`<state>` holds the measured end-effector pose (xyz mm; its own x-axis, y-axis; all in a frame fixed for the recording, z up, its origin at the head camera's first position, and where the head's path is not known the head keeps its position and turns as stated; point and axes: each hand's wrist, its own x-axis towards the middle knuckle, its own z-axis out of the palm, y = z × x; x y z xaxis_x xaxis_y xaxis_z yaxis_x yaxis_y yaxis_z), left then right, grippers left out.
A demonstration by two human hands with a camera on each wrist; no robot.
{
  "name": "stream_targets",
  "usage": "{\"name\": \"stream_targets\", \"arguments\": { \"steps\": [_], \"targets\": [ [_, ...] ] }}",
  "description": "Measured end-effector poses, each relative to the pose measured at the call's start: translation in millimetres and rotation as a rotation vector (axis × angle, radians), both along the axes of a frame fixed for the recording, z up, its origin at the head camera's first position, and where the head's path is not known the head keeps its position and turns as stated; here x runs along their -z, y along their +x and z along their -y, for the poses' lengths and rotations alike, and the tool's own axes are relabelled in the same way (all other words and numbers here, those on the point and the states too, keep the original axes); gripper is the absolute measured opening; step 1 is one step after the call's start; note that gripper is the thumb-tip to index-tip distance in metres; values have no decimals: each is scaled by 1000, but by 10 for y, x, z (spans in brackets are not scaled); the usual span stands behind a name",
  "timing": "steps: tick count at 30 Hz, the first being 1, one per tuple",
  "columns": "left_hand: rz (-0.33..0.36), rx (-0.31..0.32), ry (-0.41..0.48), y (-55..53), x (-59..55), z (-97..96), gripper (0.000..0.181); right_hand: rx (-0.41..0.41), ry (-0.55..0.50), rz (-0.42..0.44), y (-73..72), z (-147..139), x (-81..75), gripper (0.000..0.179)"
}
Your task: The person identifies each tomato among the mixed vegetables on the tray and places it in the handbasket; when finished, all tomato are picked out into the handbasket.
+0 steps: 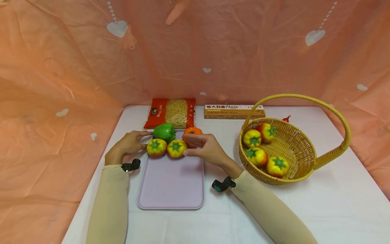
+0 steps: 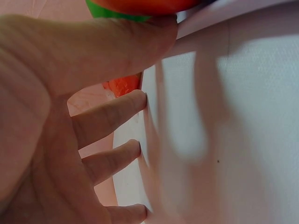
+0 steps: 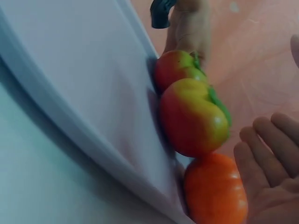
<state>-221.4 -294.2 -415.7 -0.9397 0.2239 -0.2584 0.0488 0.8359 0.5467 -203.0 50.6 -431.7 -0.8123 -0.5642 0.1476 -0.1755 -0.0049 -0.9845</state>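
The left hand (image 1: 127,145), fingers spread, is beside the left tomato (image 1: 156,149); the right hand (image 1: 209,148), fingers straight, is beside the right tomato (image 1: 176,149), toward the far end of the tray (image 1: 171,189).

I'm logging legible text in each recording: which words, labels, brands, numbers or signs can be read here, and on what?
"意大利面" (apparently): box, white strip.
"PASTA": box, same strip.
"Crab Roe flavor sauce": box, brown front.
Too small to read: characters above that English line, marks right of "PASTA", and all print on the red bag.
No readable numbers; no text in the wrist views.
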Motion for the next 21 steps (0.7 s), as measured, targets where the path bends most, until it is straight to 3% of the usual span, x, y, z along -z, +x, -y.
{"name": "stream_targets", "arguments": {
  "steps": [10, 15, 21],
  "targets": [
    [-5, -3, -9, -7, 1, -6, 63, 54, 239, -171, -34, 184, 55, 65],
    [-12, -3, -13, -1, -11, -7, 63, 106, 275, -225, -3, 235, 56, 62],
    [-31, 12, -13, 2, -21, -14, 62, 136, 262, -218, 14, 268, 93, 61]
  ]
}}
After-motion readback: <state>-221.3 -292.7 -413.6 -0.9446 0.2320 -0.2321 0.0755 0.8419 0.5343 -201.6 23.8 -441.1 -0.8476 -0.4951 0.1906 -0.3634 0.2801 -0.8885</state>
